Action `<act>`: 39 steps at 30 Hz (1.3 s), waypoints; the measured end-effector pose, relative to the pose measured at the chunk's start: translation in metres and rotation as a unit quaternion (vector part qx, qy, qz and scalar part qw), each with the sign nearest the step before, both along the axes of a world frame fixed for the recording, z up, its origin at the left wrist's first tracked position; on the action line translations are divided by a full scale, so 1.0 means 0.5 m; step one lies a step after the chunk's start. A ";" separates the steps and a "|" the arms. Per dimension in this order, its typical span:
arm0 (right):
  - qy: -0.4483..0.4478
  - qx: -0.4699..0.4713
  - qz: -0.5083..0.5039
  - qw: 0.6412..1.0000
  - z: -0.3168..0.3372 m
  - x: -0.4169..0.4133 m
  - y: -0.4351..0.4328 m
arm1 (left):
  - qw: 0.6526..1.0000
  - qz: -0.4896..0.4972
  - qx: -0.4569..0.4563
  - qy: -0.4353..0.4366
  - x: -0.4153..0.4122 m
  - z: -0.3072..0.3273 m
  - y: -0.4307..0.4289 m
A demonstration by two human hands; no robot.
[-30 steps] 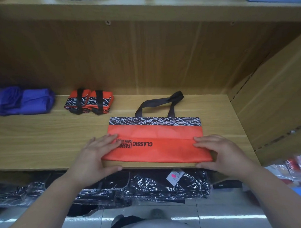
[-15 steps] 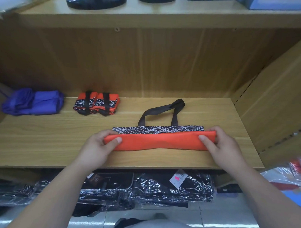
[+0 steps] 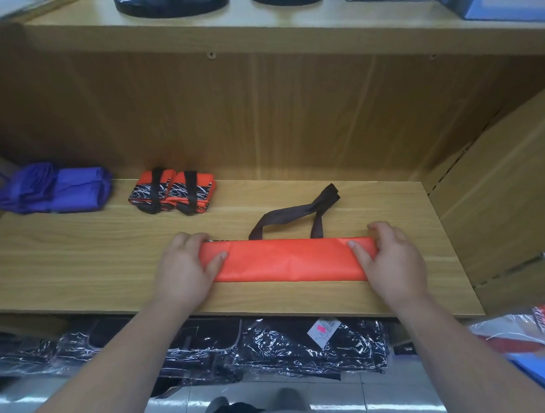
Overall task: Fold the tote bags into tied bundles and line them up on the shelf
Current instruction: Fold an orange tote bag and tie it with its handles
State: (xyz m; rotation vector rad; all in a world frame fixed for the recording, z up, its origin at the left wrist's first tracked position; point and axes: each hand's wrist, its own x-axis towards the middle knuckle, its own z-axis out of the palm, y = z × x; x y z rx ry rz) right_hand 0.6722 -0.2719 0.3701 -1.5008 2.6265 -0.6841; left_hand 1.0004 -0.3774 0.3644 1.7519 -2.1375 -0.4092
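Soft, warm indoor light on the shelf point(image 3: 81, 259); its back panel point(image 3: 292, 113) sits in shade. Glare sparkles off the plastic-wrapped packs point(image 3: 270, 345) below, wide-angle bend curves the edges, lower right corner smears.

No readable text; tote bag point(image 3: 285, 261) face plain, hang tag point(image 3: 330, 323) (pink sticker point(image 3: 321, 329)) blurred.

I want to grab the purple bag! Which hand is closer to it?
Left. The left hand holds the orange bag at its left end, toward the purple bag; the right hand holds the opposite end, farther away.
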 end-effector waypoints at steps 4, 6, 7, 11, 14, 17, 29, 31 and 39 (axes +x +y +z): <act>0.139 -0.064 0.166 0.974 -0.003 0.024 -0.012 | 0.997 0.008 -0.028 -0.073 -0.009 -0.009 -0.002; 0.145 -0.015 0.310 0.939 -0.006 0.054 -0.016 | 0.996 0.014 -0.032 -0.087 -0.012 -0.012 -0.002; 0.141 0.045 0.358 0.922 -0.010 0.068 -0.016 | 0.995 0.021 -0.032 -0.091 -0.012 -0.013 -0.002; 0.129 0.175 0.390 0.895 -0.013 0.084 -0.022 | 0.994 0.048 -0.018 -0.100 -0.010 -0.015 0.003; 0.126 0.190 0.395 0.890 -0.004 0.084 -0.024 | 0.995 0.042 0.002 -0.092 -0.010 -0.005 0.013; 0.118 0.193 0.396 0.890 0.004 0.087 -0.020 | 0.996 0.061 0.045 -0.044 -0.018 0.012 0.015; 0.085 0.242 0.406 0.877 0.037 0.163 -0.030 | 0.853 0.161 0.183 0.462 0.012 0.082 0.037; 0.090 0.247 0.410 0.873 0.046 0.207 -0.046 | 0.840 0.185 0.122 0.496 0.027 0.090 0.034; 0.167 0.257 0.402 0.863 0.046 0.351 -0.080 | 0.938 0.059 -0.028 0.341 0.084 0.115 0.002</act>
